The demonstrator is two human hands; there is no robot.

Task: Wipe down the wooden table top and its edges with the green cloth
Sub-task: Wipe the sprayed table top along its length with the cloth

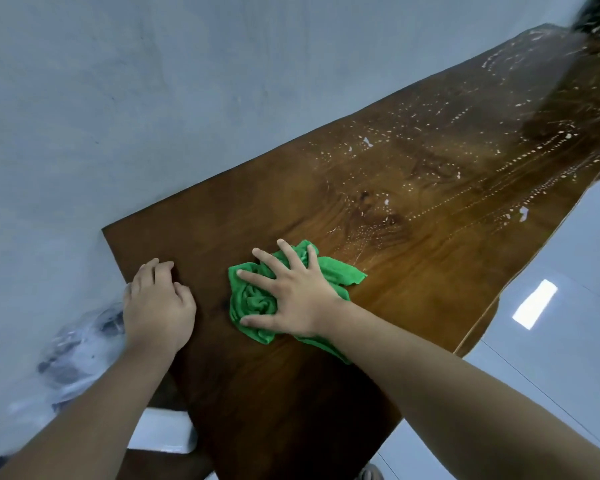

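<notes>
A long dark wooden table top (413, 202) runs from the near middle to the upper right, flecked with pale droplets and streaks on its far half. A crumpled green cloth (257, 299) lies on the near part of the top. My right hand (291, 289) presses flat on the cloth with its fingers spread. My left hand (156, 303) rests on the table's left edge, fingers curled over the rim, holding nothing else.
A pale grey wall (153, 98) stands close along the table's left side. A clear plastic bag (80, 351) lies below the left edge. A white object (163, 433) sits under the near corner. Glossy floor tiles (551, 323) lie to the right.
</notes>
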